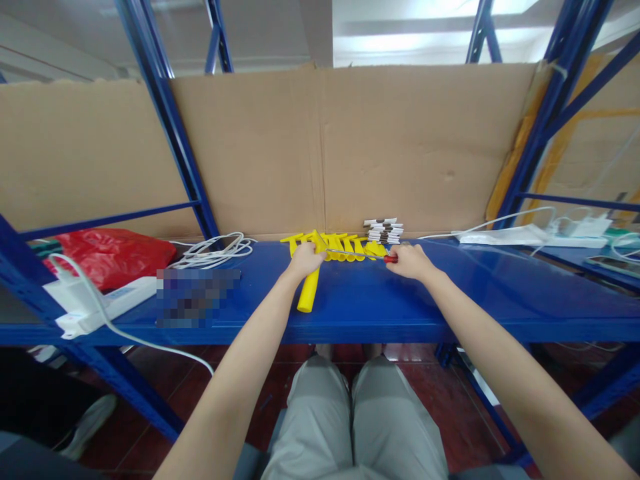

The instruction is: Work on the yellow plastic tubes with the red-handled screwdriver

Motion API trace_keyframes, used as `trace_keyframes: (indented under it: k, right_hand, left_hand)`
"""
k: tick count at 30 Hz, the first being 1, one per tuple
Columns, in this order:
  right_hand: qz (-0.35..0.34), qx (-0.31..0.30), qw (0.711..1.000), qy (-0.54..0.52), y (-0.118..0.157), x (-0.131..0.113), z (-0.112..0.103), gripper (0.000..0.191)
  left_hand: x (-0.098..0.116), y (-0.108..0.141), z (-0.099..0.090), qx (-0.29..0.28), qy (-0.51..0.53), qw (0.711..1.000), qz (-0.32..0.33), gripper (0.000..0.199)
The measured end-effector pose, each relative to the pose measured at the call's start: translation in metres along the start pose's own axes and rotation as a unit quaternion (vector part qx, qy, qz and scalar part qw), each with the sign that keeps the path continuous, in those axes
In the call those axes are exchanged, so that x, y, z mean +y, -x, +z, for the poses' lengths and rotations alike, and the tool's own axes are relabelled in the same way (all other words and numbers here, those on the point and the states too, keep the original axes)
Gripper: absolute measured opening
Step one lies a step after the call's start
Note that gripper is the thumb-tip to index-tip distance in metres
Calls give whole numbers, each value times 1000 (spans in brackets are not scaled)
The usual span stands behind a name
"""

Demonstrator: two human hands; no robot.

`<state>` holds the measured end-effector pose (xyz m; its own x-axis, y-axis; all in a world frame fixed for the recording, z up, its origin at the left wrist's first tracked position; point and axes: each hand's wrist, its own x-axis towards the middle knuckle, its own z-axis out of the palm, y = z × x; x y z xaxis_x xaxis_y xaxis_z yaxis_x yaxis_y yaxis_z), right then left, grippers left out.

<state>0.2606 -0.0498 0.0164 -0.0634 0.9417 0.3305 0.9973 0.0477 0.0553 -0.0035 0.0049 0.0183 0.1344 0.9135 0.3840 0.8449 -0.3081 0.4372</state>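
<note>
My left hand [306, 259] is closed around a yellow T-shaped piece with a thick round handle [309, 293] that points toward me. In my right hand [411, 260] is a screwdriver with a red handle [391, 259]. Its thin metal shaft [355, 253] runs leftward to the yellow piece at my left hand. Whether the tip touches the piece is too small to tell. Behind the shaft lies a row of several similar yellow pieces [345, 243]. A stack of small white packets with dark marks [384, 231] stands just beyond my right hand.
Everything rests on a blue metal shelf [370, 300] backed by cardboard [250, 147]. To the left are a red plastic bag [117, 253], a coiled white cable [215, 252] and a white power strip [120, 300]. Another power strip [575, 241] lies at the right.
</note>
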Motion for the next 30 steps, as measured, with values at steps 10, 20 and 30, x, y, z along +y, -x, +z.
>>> trace_keyframes:
  k: [10,20,30]
  right_hand:
    - [-2,-2,1000,-10,1,-1,-1,22]
    - [-28,-23,999,-21,-1,11,2,17]
    - [-121,-95,980,-124,-7,7,10,25]
  left_hand:
    - [1,1,0,8,-3,1000,3,16]
    - [6,5,-5,2,2,1000,-11,16]
    - [2,1,0,8,1,1000,-5,16]
